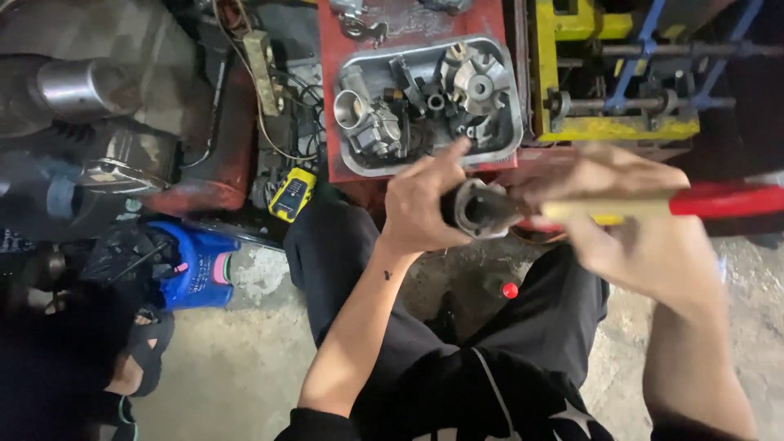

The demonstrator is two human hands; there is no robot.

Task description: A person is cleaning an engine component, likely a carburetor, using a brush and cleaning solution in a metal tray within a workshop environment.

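Observation:
My left hand (420,200) grips a short grey metal tube-like part (482,208) with a round opening facing me, held above my lap. My right hand (629,216), blurred by motion, holds a brush-like tool (653,204) with a red handle and pale yellowish end. The tool's pale end is at the metal part's right side. I sit on the floor in black trousers (343,261) with knees apart.
A metal tray (510,131) of engine parts sits on a red surface (408,20) ahead. Yellow and blue frame (621,122) at right. Yellow-black meter (291,194), blue container (196,265), engine and exhaust pieces (82,86) at left. Small red-capped item (510,290) on concrete floor.

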